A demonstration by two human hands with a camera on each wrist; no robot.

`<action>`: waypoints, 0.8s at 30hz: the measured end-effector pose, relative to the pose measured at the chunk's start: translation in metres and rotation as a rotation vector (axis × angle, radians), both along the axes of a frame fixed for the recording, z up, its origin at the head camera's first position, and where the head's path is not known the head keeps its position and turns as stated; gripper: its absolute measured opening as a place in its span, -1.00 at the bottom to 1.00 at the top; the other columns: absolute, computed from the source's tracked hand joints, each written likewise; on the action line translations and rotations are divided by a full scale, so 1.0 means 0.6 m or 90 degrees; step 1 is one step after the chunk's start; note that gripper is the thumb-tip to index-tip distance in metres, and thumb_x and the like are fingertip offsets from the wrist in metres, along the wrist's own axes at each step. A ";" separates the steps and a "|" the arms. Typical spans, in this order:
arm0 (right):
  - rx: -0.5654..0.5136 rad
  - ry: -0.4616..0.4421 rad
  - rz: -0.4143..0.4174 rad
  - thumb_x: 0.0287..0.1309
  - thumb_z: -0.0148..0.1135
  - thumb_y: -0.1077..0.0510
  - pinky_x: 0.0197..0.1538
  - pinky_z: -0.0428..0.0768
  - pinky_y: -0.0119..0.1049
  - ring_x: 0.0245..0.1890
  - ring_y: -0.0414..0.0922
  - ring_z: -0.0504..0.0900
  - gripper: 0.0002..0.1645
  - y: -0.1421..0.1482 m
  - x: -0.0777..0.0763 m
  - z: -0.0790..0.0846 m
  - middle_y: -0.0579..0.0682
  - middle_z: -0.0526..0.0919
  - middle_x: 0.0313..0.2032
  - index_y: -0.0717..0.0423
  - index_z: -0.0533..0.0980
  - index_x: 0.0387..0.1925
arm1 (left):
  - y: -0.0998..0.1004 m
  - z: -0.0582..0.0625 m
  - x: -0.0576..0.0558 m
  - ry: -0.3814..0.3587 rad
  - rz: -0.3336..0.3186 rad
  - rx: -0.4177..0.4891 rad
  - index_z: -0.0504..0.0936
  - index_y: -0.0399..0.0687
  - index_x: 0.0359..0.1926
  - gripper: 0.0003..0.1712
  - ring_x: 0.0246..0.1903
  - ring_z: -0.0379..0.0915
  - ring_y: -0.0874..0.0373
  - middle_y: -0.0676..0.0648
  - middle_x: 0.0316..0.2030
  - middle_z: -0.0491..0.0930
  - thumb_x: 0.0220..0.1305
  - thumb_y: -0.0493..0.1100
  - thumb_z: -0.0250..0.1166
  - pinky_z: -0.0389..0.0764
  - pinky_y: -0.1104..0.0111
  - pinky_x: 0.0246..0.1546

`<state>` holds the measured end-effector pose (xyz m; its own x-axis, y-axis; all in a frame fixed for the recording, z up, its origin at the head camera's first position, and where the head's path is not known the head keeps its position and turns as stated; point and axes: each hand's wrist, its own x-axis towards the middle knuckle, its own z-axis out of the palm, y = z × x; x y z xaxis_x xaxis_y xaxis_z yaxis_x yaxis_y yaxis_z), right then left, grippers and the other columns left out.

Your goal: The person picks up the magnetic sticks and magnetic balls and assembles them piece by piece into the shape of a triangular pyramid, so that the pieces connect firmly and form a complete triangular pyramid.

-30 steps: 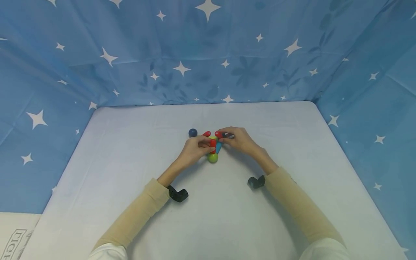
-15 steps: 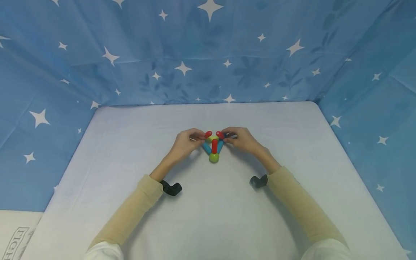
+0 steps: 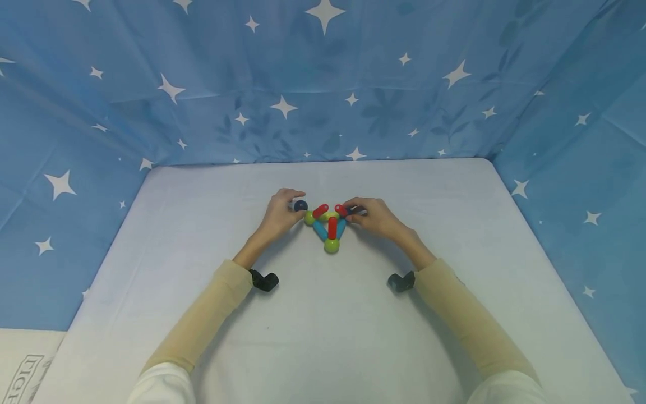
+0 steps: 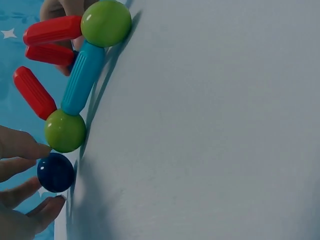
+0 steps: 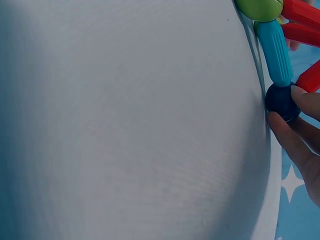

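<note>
A triangular toy frame of balls and sticks stands on the table. Its corners are a front green ball (image 3: 331, 246), a left green ball (image 3: 310, 217) and a dark blue ball (image 5: 281, 102) on the right. Blue sticks (image 4: 84, 78) and a yellow-green stick (image 3: 330, 215) link the corners. A red stick (image 3: 332, 228) rises from each ball. My right hand (image 3: 374, 216) pinches the frame's dark blue ball between thumb and fingers. Around a loose dark blue ball (image 4: 55, 172), left of the frame, my left hand (image 3: 280, 213) has its fingers spread.
A white-covered table (image 3: 323, 331) lies under everything. A blue star-patterned curtain (image 3: 323, 84) hangs behind it and along both sides. Black wrist mounts (image 3: 264, 280) jut inward from both forearms. A pale printed item (image 3: 25, 365) shows at the lower left.
My left hand has left the front red stick, passed by the frame's left corner, and moved left to the loose dark blue ball. My right hand keeps its place on the frame.
</note>
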<state>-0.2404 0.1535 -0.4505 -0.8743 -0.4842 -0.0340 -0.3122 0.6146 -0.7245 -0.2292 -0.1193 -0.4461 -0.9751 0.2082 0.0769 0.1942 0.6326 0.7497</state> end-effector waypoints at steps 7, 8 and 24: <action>0.007 0.021 0.000 0.31 0.33 0.30 0.24 0.62 0.03 0.14 0.15 0.70 -0.61 -0.001 -0.001 0.000 0.16 0.69 0.16 0.18 0.61 0.16 | -0.004 -0.014 -0.008 -0.013 -0.030 -0.007 0.62 -0.27 0.24 -0.51 0.12 0.60 -0.16 -0.27 0.27 0.56 0.27 -0.41 0.31 0.63 0.09 0.15; 0.007 0.021 0.000 0.31 0.33 0.30 0.24 0.62 0.03 0.14 0.15 0.70 -0.61 0.000 -0.001 0.000 0.16 0.69 0.16 0.18 0.61 0.16 | -0.004 -0.015 -0.009 -0.012 -0.029 -0.006 0.63 -0.27 0.22 -0.53 0.12 0.60 -0.16 -0.27 0.26 0.57 0.27 -0.41 0.31 0.62 0.09 0.15; 0.009 0.010 -0.005 0.31 0.34 0.30 0.25 0.61 0.02 0.16 0.13 0.68 -0.59 -0.001 0.004 0.004 0.16 0.67 0.17 0.18 0.60 0.18 | -0.015 -0.012 -0.008 0.005 0.002 0.014 0.65 -0.28 0.16 -0.58 0.01 0.64 -0.13 -0.27 0.11 0.64 0.28 -0.32 0.41 0.67 0.12 0.06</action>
<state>-0.2380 0.1532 -0.4482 -0.8788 -0.4764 -0.0267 -0.3187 0.6277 -0.7103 -0.2337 -0.1282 -0.4533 -0.9750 0.2036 0.0893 0.1985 0.6164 0.7620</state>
